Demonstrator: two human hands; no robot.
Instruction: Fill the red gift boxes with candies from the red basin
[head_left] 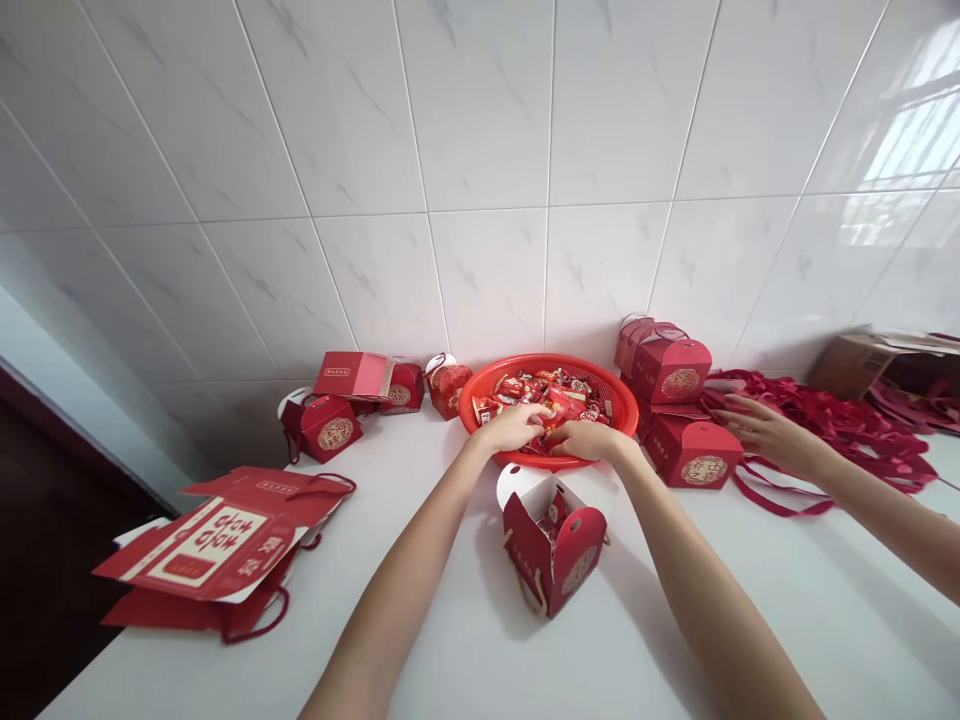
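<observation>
Both my hands are inside a red plastic basket (624, 398) full of wrapped candies (570, 403). My left hand (514, 427) reaches in from the left, fingers apart on the wrappers. From the right, my right hand (582, 439) rests among the candies with its fingers loosely bent and apart; its fingertips are partly hidden. Neither hand clearly holds a candy. Just in front of the basket, between my forearms, stands an open red gift box (534, 560) with rope handles and a round gold emblem. Some red wrapped pieces show inside it.
Flattened red cartons (217, 540) with cords lie at left. Red boxes (330, 425) stand behind them; more boxes (694, 450) are stacked right of the basket. Another person's hand (761, 432) extends beside that stack, near red ribbons (847, 425). A cardboard box (851, 370) sits against the tiled wall.
</observation>
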